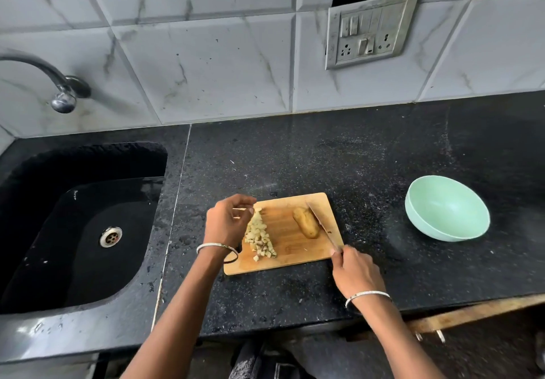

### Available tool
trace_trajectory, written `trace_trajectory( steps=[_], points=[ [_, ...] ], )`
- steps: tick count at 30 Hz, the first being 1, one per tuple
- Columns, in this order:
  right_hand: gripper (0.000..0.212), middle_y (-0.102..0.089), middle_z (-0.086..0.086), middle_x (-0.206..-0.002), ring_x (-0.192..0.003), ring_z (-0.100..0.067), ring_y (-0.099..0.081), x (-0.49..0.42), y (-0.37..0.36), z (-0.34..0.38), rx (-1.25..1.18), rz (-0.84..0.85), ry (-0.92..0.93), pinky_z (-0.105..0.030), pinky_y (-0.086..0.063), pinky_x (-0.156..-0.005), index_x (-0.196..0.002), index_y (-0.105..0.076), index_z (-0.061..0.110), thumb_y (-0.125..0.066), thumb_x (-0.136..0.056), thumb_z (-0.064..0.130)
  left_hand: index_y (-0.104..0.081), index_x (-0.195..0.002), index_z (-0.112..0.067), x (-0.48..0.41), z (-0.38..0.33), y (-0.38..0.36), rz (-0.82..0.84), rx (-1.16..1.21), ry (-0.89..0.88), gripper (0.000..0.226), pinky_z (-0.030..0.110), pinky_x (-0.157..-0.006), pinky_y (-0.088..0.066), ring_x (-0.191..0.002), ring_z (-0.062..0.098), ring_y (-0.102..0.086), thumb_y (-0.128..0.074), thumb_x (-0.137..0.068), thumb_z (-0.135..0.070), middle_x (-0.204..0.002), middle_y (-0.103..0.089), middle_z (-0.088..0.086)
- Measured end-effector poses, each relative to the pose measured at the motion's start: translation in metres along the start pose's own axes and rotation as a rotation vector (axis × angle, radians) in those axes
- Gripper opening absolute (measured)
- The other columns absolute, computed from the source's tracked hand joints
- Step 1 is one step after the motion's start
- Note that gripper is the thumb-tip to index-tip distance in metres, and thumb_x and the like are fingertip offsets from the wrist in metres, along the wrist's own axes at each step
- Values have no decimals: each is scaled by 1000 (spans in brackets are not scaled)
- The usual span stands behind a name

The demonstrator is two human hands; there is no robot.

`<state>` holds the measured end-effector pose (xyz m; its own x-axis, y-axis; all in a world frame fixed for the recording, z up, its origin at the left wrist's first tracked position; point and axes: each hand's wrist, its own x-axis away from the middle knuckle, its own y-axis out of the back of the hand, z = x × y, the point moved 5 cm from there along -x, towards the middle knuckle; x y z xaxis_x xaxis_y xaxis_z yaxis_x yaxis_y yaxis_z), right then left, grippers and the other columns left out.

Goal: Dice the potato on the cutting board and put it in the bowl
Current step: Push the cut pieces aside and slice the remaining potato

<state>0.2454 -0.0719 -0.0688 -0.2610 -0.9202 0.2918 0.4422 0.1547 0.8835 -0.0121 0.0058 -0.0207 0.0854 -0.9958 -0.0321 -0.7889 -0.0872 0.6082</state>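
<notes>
Wooden cutting board [290,250] holds pale potato dice [259,237] beside an uncut brown potato piece [306,226]; the empty mint-green bowl [446,216] sits well apart. The right hand [355,272] clamps its grip on the steel knife [326,230]; the left hand [228,222] hovers, grip unclear. Unsteadied, the rounded piece may roll under the blade.

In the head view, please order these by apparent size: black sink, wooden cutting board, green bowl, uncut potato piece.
1. Black stone sink.
2. Rectangular wooden cutting board.
3. Round pale green bowl, somewhat smaller than the board.
4. Brown uncut potato piece, clearly smallest.
</notes>
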Motion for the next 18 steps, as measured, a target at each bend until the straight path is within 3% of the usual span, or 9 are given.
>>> trace_trajectory(
  steps=[3, 6, 8, 12, 18],
  points=[
    [36, -66, -16, -105, -100, -38, -61, 6, -6, 8, -23, 53, 39, -39, -45, -79, -106, -60, 14, -34, -103, 39, -69, -110, -22, 8, -16, -33, 84, -145, -65, 25, 24, -79, -50, -93, 11, -66, -67, -85, -16, -101, -71, -7],
    [39, -65, -16, -106, -102, -39, -60, 11, -5, 11, -60, 66, 55, -39, -44, -79, -107, -62, 17, -35, -102, 44, -53, -132, -20, 14, -23, -71, 269, -288, -78, 54, 31, -98, -42, -119, 21, -54, -72, -82, -25, -130, -58, 2],
    [39, -65, -15, -106, -102, -38, -60, 11, -1, 8, -72, 51, 46, -39, -42, -77, -105, -63, 18, -35, -102, 44, -44, -139, -20, 12, -25, -85, 302, -355, -97, 69, 31, -104, -36, -128, 23, -46, -75, -79, -30, -140, -49, 4],
    [36, -67, -11, -101, -100, -35, -60, 7, 4, 3, -98, -9, 59, -38, -37, -72, -91, -53, 19, -29, -103, 42, -44, -139, -19, 2, -30, -95, 299, -425, -124, 74, 32, -102, -37, -127, 25, -47, -79, -75, -35, -140, -51, 4],
    [35, -66, -11, -99, -95, -36, -62, 16, -6, 7, -108, 41, 108, -39, -39, -67, -91, -50, 21, -28, -103, 46, -54, -127, -18, 5, -28, -102, 275, -394, -103, 74, 29, -89, -43, -109, 22, -57, -85, -65, -42, -121, -62, 1]
  ],
)
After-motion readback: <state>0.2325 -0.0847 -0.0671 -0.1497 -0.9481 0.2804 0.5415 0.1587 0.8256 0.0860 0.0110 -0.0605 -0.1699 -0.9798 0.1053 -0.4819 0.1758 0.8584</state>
